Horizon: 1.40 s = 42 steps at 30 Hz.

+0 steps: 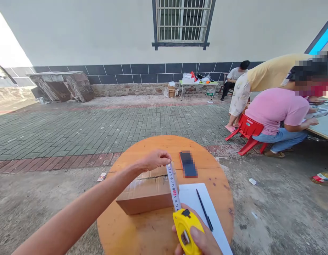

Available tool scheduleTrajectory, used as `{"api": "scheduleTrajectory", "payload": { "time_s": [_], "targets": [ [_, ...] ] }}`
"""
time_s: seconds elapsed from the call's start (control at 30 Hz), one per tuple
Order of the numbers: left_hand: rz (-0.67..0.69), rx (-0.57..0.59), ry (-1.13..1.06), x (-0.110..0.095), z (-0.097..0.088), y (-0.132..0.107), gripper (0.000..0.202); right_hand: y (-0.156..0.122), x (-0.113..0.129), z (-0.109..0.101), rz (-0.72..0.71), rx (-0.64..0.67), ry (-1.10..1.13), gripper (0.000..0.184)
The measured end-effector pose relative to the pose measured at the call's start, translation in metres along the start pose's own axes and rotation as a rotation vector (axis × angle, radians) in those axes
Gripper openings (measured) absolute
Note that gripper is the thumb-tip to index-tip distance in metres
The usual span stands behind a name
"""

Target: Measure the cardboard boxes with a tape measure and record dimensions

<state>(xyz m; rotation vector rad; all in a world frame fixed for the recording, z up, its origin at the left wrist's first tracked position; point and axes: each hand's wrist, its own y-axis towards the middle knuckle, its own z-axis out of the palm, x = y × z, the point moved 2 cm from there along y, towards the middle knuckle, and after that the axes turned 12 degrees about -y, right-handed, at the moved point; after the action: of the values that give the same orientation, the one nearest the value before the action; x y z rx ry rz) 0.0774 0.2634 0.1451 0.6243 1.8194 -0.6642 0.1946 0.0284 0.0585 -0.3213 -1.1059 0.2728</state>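
Observation:
A taped cardboard box [149, 200] rests on the round wooden table [113, 226]. My right hand [203, 241] is wrapped round a yellow tape measure [187, 228] near the table's front, right of the box. Its white blade [172, 186] is pulled out along the box's right side, away from me. At the far end, my left hand [157, 160] pinches the blade's tip above the box's far right corner. Under the tape measure and to its right lies a white sheet of paper [195, 193] with a black pen [205, 210] on it.
A phone [188, 164] lies on the table beyond the paper. To the right, a person in pink [278, 109] sits on a red chair [250, 127], beside another bending over a table [324, 120]. A bottle [323, 177] lies on the ground. A low table [198, 83] stands by the wall.

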Motion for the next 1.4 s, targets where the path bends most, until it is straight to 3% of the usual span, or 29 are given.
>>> {"api": "scheduleTrajectory", "payload": {
  "time_s": [0.17, 0.33, 0.63, 0.93, 1.2, 1.4],
  "targets": [
    [0.007, 0.057, 0.053, 0.006, 0.004, 0.029, 0.02, 0.002, 0.002, 0.017, 0.044, -0.123, 0.067, 0.095],
    [-0.023, 0.065, 0.069, 0.02, 0.007, 0.039, 0.021, 0.005, 0.008, 0.02, 0.076, -0.131, 0.123, 0.087],
    [-0.054, -0.003, 0.098, 0.036, 0.011, 0.043, 0.029, 0.006, 0.016, 0.021, 0.176, -0.031, 0.146, 0.09],
    [-0.079, -0.024, 0.091, 0.039, 0.012, 0.037, 0.022, 0.004, 0.013, 0.023, 0.041, -0.128, 0.186, 0.073],
    [-0.063, -0.045, 0.102, 0.045, 0.013, 0.041, 0.018, 0.0, 0.007, 0.026, 0.044, -0.21, -0.035, 0.094],
    [-0.048, -0.036, 0.113, 0.046, 0.011, 0.041, 0.015, 0.004, 0.007, 0.029, 0.083, -0.202, -0.045, 0.098]
  ]
}}
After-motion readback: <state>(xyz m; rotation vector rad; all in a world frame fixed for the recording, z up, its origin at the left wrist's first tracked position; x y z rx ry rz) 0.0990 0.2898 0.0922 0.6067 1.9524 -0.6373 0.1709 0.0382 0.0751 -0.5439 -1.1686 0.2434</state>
